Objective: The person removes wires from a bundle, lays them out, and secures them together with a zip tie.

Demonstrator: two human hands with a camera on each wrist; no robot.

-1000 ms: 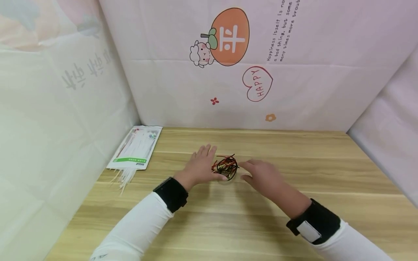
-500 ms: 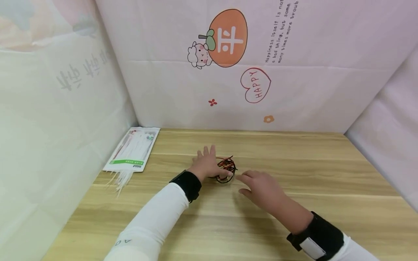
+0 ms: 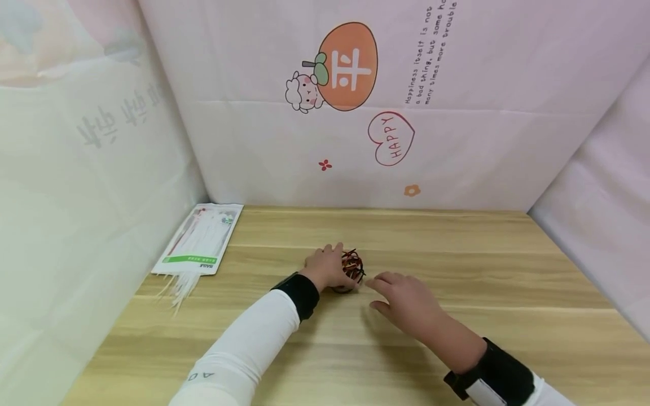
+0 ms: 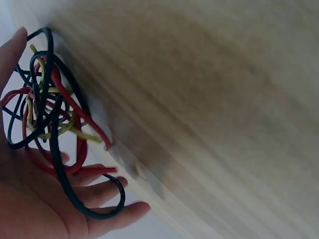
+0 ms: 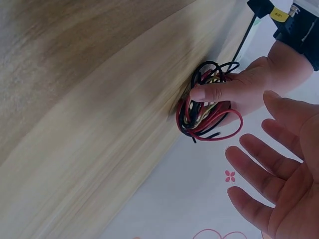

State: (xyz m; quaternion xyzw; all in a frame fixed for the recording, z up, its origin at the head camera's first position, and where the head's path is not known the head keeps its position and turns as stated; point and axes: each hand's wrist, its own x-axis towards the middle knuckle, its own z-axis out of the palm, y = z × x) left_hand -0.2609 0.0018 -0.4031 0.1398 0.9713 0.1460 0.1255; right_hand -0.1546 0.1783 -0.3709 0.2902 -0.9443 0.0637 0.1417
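A tangled bundle of red, black and yellow wires (image 3: 354, 265) lies near the middle of the wooden table. My left hand (image 3: 325, 268) holds it from the left, thumb on the near side and fingers around the far side, partly hiding it. The right wrist view has the left thumb across the wires (image 5: 192, 124). In the left wrist view, loops of black wire (image 4: 54, 144) rest against the palm and fingers. My right hand (image 3: 408, 301) hovers just right of the bundle with relaxed, spread fingers, holding nothing.
A white packet (image 3: 199, 237) with a green stripe lies at the back left, thin white strips (image 3: 184, 287) sticking out of its near end. Printed white cloth (image 3: 457, 163) walls in the table (image 3: 457, 237) at the back and sides.
My left hand has moved right over the wires, and its fingers have closed around them. My right hand has stayed beside the bundle. The head view has shifted slightly.
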